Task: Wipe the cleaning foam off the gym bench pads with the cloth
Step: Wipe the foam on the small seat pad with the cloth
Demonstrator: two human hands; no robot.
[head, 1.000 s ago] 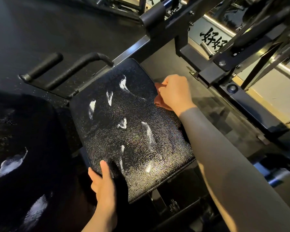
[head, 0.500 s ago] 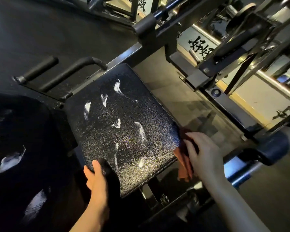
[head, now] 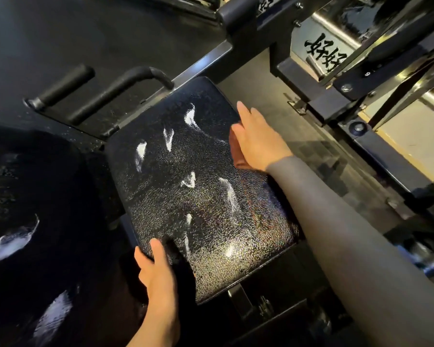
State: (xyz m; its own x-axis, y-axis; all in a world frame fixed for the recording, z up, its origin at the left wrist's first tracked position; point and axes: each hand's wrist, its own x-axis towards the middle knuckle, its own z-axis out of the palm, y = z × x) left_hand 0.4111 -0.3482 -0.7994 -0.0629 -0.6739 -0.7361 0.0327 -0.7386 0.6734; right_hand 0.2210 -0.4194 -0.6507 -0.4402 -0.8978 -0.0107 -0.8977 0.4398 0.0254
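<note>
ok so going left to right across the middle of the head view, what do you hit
back pad with foam streaks → seat pad → cloth under the right hand → machine frame

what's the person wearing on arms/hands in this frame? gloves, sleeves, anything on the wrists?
No gloves: both the left hand and right hand are bare. The right arm wears a snug, plain grey sleeve reaching to the wrist, no visible markings. The left forearm is uncovered as far as the frame shows. No watch, ring or band visible on either side.
</note>
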